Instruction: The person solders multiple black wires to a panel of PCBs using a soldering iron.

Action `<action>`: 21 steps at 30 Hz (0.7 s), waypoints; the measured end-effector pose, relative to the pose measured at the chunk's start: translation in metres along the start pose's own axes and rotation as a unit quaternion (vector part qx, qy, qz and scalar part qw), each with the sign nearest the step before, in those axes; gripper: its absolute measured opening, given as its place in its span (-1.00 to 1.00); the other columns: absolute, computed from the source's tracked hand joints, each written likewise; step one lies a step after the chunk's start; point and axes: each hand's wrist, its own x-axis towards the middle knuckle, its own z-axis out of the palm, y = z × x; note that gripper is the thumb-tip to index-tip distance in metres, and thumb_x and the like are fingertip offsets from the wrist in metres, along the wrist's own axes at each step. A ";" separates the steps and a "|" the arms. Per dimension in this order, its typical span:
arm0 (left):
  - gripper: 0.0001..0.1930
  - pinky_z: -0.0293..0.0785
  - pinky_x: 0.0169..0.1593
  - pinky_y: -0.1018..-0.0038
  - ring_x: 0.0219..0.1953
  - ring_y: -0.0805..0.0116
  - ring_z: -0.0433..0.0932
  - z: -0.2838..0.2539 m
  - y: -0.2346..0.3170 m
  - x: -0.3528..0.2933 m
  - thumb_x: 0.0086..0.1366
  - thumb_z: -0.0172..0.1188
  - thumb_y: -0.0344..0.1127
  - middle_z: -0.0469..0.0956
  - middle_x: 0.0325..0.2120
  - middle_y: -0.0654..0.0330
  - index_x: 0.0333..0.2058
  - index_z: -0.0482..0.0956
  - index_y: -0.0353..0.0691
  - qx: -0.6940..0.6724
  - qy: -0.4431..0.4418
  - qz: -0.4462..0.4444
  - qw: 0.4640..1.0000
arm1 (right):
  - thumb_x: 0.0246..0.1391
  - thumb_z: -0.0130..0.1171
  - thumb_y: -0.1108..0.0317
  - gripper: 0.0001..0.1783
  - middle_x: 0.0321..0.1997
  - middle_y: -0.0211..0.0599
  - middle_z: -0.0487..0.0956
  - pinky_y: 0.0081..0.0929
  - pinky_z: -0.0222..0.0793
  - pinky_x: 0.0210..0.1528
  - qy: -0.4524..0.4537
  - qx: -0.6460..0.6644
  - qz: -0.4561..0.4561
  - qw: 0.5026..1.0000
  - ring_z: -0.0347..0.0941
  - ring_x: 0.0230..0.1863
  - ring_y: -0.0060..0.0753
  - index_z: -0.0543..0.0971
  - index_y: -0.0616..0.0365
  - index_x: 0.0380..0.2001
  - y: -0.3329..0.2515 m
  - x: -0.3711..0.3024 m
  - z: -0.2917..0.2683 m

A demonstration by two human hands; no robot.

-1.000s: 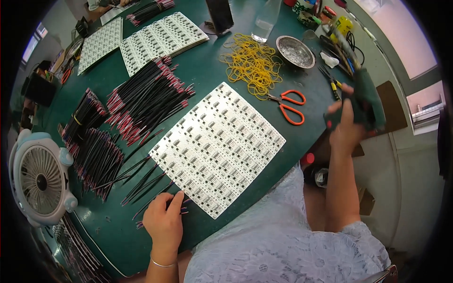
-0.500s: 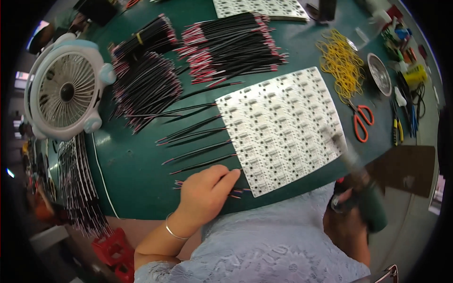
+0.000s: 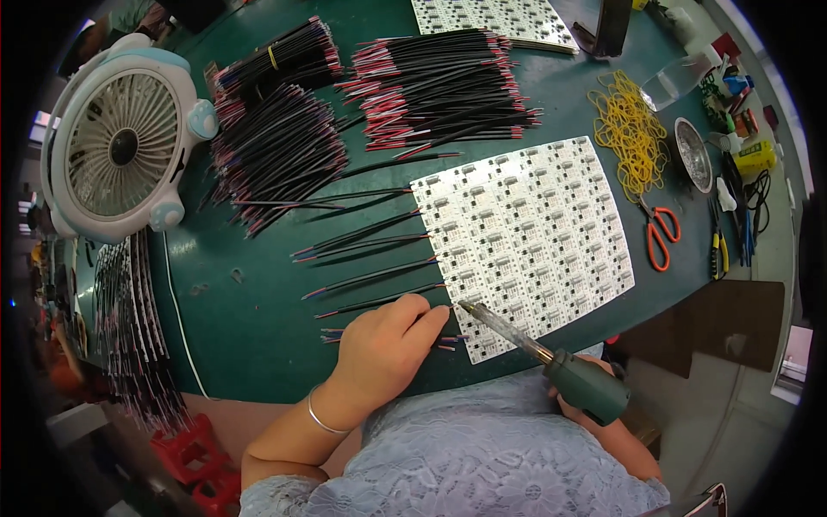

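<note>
A: What covered the surface [image 3: 258, 345]?

B: It was dark green. A white board [image 3: 527, 241] of small repeated circuits lay near its front edge. Loose black wires [image 3: 370, 237] with red and blue tips fanned out to the left of the board, and thick bundles [image 3: 345, 103] of them lay farther back. A second board [image 3: 495, 15] sat at the far edge.

A: And the hands?

B: The left hand [image 3: 383, 345] rested on the surface at the board's near left corner, its grip pinching a wire [image 3: 448, 340] against the surface. The right hand [image 3: 586, 401], mostly hidden, was wrapped tight around the green handle of a soldering iron [image 3: 551, 358]. The iron's tip touched the board's near left corner, just beside the left fingertips.

A: What else lay around?

B: A white and blue fan [image 3: 121, 142] stood at the far left. Yellow bands [image 3: 629, 129], a metal dish [image 3: 693, 155] and orange scissors [image 3: 662, 233] lay to the right. Red stools [image 3: 194, 461] stood on the floor below, lower left.
</note>
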 end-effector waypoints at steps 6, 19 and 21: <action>-0.63 0.41 -0.51 0.49 -0.53 0.31 0.48 0.000 -0.001 0.001 -0.27 0.29 -0.50 0.45 -0.47 0.21 -0.34 0.57 -0.23 -0.007 0.004 0.003 1.000 | 0.06 0.12 -0.04 -0.57 -0.72 -0.46 0.49 -0.56 0.34 -0.57 -0.010 -0.097 -0.075 0.992 0.44 -0.69 -0.52 0.53 0.15 -0.52 0.000 0.008 0.001; -0.62 0.41 -0.52 0.48 -0.53 0.31 0.48 0.000 0.000 0.000 -0.28 0.29 -0.52 0.44 -0.46 0.22 -0.33 0.56 -0.24 0.000 -0.014 -0.011 1.000 | -0.27 0.26 0.30 -0.77 -0.51 -0.30 0.56 -0.40 0.41 -0.46 -0.007 -0.198 -0.119 0.973 0.50 -0.54 -0.25 0.60 0.02 -0.41 -0.016 0.003 -0.007; -0.62 0.40 -0.52 0.47 -0.53 0.30 0.47 -0.001 0.000 0.000 -0.28 0.29 -0.52 0.44 -0.46 0.22 -0.33 0.56 -0.24 -0.002 -0.016 -0.012 1.000 | -0.19 0.27 0.22 -0.77 -0.49 -0.28 0.57 -0.41 0.42 -0.38 0.003 -0.226 -0.180 0.957 0.51 -0.50 -0.28 0.60 0.04 -0.40 -0.022 0.007 -0.008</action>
